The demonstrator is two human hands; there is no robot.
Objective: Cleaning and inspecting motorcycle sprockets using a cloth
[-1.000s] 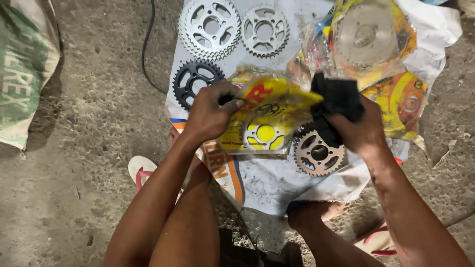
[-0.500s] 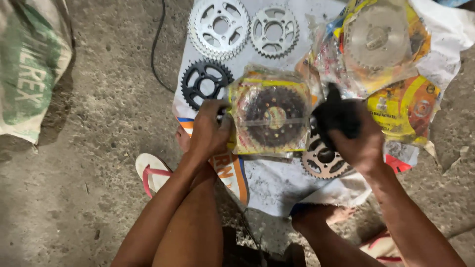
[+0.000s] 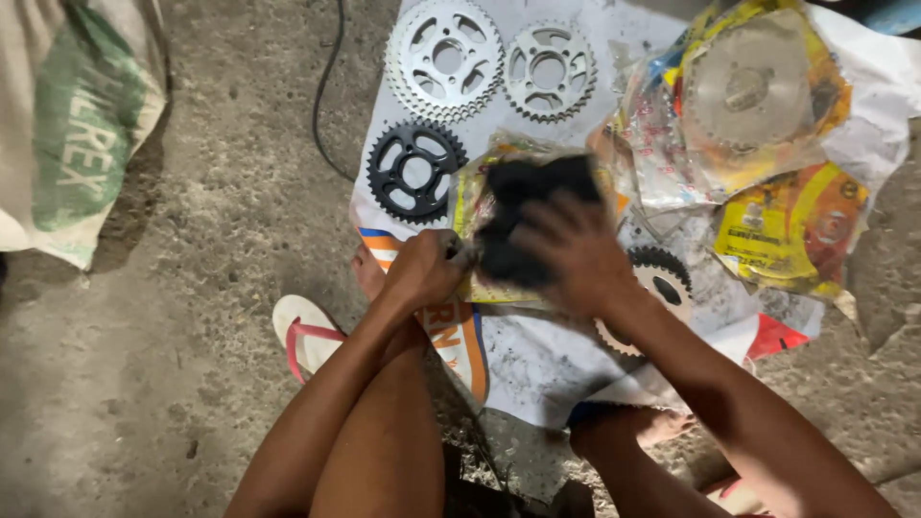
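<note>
Head view: the left hand [image 3: 427, 270] has its grip closed on the edge of a yellow packet [image 3: 480, 230] lying on a white sheet [image 3: 537, 355] on the floor. The right hand [image 3: 576, 251], fingers spread, presses a black cloth [image 3: 537, 187] flat onto the packet. A black sprocket [image 3: 415, 172] lies just beside it; two silver sprockets [image 3: 444, 58] lie beyond.

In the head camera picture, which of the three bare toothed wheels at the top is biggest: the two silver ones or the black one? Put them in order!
1. The large silver toothed metal sprocket looks biggest.
2. The black toothed metal sprocket and the smaller silver toothed sprocket look about alike, so I would not rank those two.
</note>
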